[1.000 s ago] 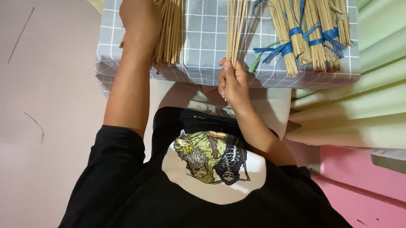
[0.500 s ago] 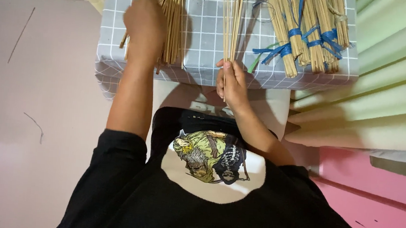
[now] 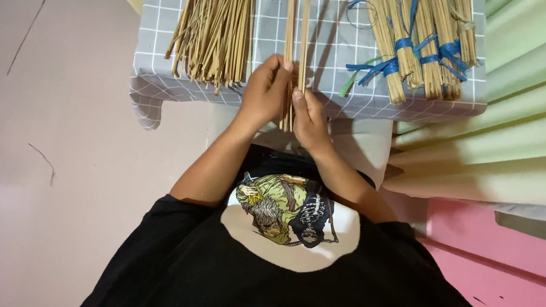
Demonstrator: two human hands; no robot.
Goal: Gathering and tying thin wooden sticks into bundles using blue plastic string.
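Observation:
My left hand (image 3: 266, 94) and my right hand (image 3: 310, 119) meet at the near edge of a small table covered by a grey checked cloth (image 3: 268, 49). Both hands grip the near ends of a thin bunch of tan sticks (image 3: 297, 25) that runs away from me across the cloth. A loose pile of the same sticks (image 3: 214, 29) lies to the left of my hands, untouched.
Several stick bundles tied with blue ribbon (image 3: 421, 45) lie on the right of the table. Pale green pleated fabric (image 3: 522, 121) hangs at the right. The floor (image 3: 52, 155) at the left is pinkish white, with a stray strand on it.
My left hand has left the loose pile at the left and come to the middle, joining my right hand on the thin bunch of sticks.

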